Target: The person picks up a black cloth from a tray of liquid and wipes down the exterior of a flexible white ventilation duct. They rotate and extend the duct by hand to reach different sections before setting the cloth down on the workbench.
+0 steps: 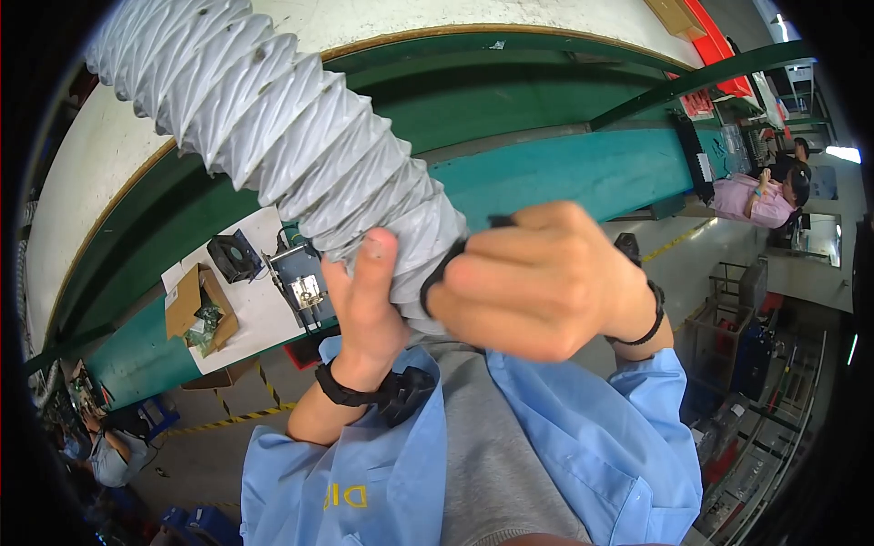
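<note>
A grey-white ribbed flexible duct hose (300, 127) slants from the upper left down to its near end in front of my chest. My left hand (369, 291) is wrapped round the hose from below near that end, its thumb pressed on the ribbed skin. A black strap (441, 273) lies against the hose's near end. On it my right hand (546, 282) is closed in a fist, and a short black tip shows above the knuckles. The strap's far side and the hose's opening are hidden.
Beyond the hose runs a green bench (564, 177) beneath a white upper shelf (382, 20). At left, a white board bears an open cardboard box (202, 309), a black fan (234, 258) and a metal fixture (305, 287). A person in pink (760, 197) sits far right.
</note>
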